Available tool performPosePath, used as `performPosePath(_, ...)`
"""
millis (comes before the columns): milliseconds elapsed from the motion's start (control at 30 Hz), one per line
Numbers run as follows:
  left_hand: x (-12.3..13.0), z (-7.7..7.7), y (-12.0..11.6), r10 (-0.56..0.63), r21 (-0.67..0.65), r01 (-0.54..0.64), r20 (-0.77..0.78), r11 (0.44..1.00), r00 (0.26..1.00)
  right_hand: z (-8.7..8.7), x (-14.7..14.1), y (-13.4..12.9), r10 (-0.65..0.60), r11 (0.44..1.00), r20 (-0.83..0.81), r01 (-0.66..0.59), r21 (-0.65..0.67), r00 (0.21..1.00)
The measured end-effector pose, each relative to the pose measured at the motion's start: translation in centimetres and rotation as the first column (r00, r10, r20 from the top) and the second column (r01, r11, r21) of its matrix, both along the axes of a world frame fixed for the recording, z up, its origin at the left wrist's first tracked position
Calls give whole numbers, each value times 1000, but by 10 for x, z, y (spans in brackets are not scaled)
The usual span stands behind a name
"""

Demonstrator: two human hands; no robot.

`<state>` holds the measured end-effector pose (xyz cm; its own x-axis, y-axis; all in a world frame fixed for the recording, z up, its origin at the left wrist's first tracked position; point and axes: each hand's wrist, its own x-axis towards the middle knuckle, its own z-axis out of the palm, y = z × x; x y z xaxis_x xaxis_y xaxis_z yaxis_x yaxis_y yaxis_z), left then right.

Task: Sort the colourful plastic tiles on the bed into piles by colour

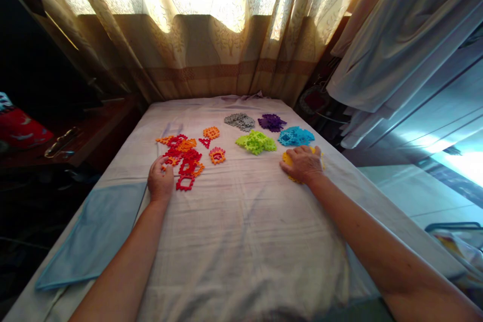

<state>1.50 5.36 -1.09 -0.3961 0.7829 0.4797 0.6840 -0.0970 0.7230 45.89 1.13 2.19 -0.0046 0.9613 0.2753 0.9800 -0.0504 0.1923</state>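
My left hand [160, 179] rests on its side at the left edge of a mixed pile of red and orange toothed plastic building pieces [187, 153]. Its fingers are curled, and what they hold, if anything, I cannot make out. Over a pile of yellow pieces [287, 159] lies my right hand [305, 163], palm down with fingers spread, hiding most of them. Just beyond it are blue pieces [296, 136]. Lime green pieces [256, 142] lie farther left. Two orange pieces [211, 133] and a small red triangle [205, 143] sit apart from the mixed pile.
Grey pieces [240, 121] and purple pieces [272, 122] form heaps at the back of the cloth-covered table [234, 241]. A light blue cloth pouch [98, 226] lies at the left edge. Curtains [211, 50] hang behind; white fabric [385, 35] hangs at right.
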Motion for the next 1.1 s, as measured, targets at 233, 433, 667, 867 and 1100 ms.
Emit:
performPosePath(233, -1, -1, 0, -4, -6, 4, 20, 1000, 1000, -4, 18, 10, -58, 998, -9, 58, 14, 998)
performPosePath(433, -4, -5, 3, -22, 17, 22, 23, 1000, 999, -6, 18, 13, -55, 998, -20, 56, 24, 998)
performPosePath(667, -5, -9, 4, -27, 24, 26, 44, 999, 999, 1, 4, 7, 60, 982, -53, -49, 185, 997)
performPosePath(867, -3, -8, 2, -29, 26, 27, 53, 999, 998, 12, -68, -2, 352, 933, -154, -332, 143, 923)
performPosePath(1100, -2, -7, -1, -33, -6, 33, 34, 999, 999, 8, -167, 9, 369, 905, -326, -416, -88, 871)
